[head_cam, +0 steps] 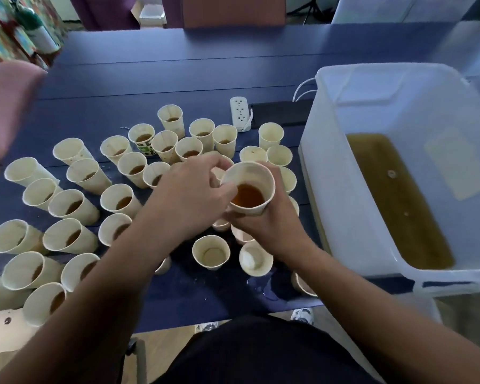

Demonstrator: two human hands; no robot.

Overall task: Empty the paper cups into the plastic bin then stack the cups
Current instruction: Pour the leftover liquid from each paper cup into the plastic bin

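Head view: right hand [272,225] gripped an upright paper cup [248,188] of brown liquid, raised over the surface [178,79]. Left hand [194,195] pinched its rim. Plastic bin [344,189] stood just right of the cup, nearer the right hand.

Not much to go on for the person here. Both forearms are bare all the way up to the frame edge, no sleeves showing, and no watch, rings or bands on the left hand [190,196] or the right hand [272,225]. Lower down there's a plain black garment [261,353] over the body, no print visible. Below that, white patterned shoes [302,315] peek out, too blurry to read.
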